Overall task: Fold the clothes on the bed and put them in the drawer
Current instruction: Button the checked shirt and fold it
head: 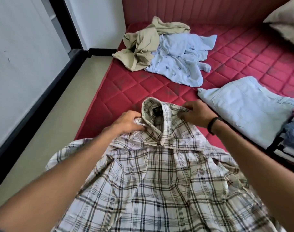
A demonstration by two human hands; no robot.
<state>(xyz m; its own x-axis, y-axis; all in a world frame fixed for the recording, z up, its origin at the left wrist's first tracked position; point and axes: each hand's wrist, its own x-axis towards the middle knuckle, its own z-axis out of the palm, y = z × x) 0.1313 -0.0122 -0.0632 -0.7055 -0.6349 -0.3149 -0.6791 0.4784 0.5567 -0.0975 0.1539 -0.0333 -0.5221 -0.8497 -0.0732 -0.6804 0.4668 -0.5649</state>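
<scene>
A white plaid shirt (159,178) hangs in front of me over the near edge of the red quilted bed (126,87), its collar up and pointing away. My left hand (128,122) grips the shirt at the left shoulder beside the collar. My right hand (195,113) pinches the right shoulder seam. A crumpled beige garment (141,47) and a crumpled light blue printed garment (178,61) lie together at the bed's far left. A folded pale blue garment (245,106) lies to the right.
A stack of folded dark and striped clothes (290,139) sits at the right edge. A pillow (287,20) lies at the far right corner against the red headboard. Beige floor (62,114) and white walls with black skirting run along the left.
</scene>
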